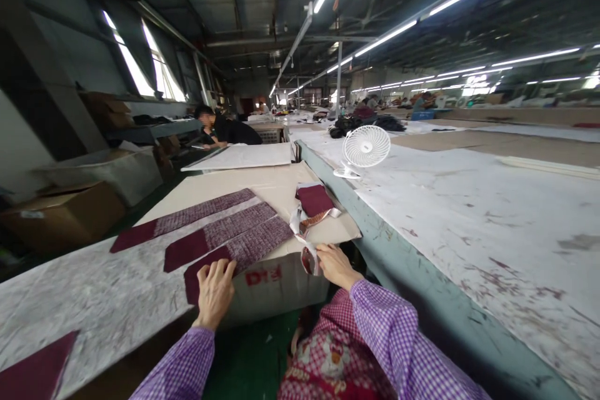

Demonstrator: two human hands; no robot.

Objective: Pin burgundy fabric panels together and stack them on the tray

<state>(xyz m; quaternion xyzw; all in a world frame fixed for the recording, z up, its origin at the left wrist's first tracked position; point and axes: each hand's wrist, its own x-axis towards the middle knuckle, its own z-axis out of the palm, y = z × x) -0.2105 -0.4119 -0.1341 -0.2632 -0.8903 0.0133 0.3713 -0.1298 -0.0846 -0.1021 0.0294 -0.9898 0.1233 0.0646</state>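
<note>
My left hand [214,287] lies with bent fingers on the plain maroon end of the nearest fabric piece [257,244]; whether it grips the cloth is unclear. Two similar pieces, a middle one [225,228] and a farther one [187,215], lie beside it, each part maroon and part speckled. My right hand [335,264] pinches a curled whitish strip [309,257] at the table's right edge. That strip runs up toward a small maroon fabric stack [315,200].
A white fan [366,147] stands on the long table [450,212] at the right. More maroon cloth [40,369] lies at the lower left. Cardboard boxes [65,212] stand at the left. A person in black [237,131] leans on a farther table.
</note>
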